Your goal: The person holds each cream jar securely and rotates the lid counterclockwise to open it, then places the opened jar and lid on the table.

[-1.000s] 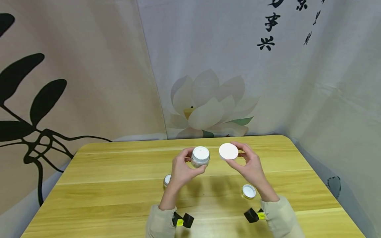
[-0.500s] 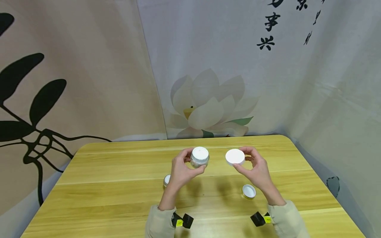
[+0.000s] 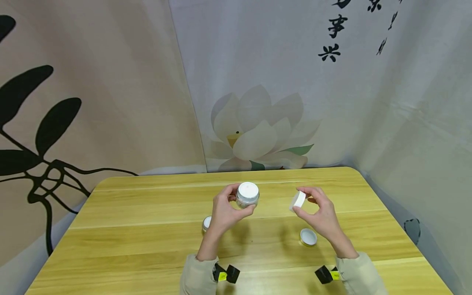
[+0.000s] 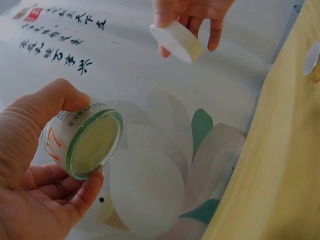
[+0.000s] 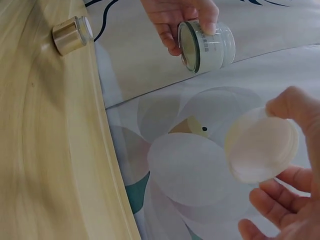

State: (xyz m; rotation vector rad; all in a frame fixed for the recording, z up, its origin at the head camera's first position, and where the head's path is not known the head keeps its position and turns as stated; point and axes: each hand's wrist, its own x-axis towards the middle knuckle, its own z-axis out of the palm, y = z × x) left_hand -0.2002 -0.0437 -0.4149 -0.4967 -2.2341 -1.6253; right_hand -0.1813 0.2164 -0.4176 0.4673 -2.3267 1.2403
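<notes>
My left hand [image 3: 229, 209] grips a glass cosmetic jar [image 3: 248, 194] above the table, thumb on one side and fingers on the other. Its top is white, and printed lettering shows on its wall in the left wrist view. To the right, my right hand [image 3: 320, 211] pinches a white round jar lid [image 3: 298, 200] by its edge. The lid stands steeply tilted, its hollow inside [image 5: 262, 150] facing the right wrist camera. A gap separates lid and jar. On the table below my right hand lies a gold-rimmed lid [image 3: 308, 237], its pale inner side up.
A small gold jar [image 5: 70, 36] with a white top stands on the wooden table [image 3: 147, 237], partly hidden by my left forearm in the head view. A printed cloth backdrop [image 3: 140, 82] rises behind the table's far edge.
My right hand has moved right and slightly down, away from the jar. It has turned the white lid from face-on to nearly edge-on. My left hand and the jar stay almost still.
</notes>
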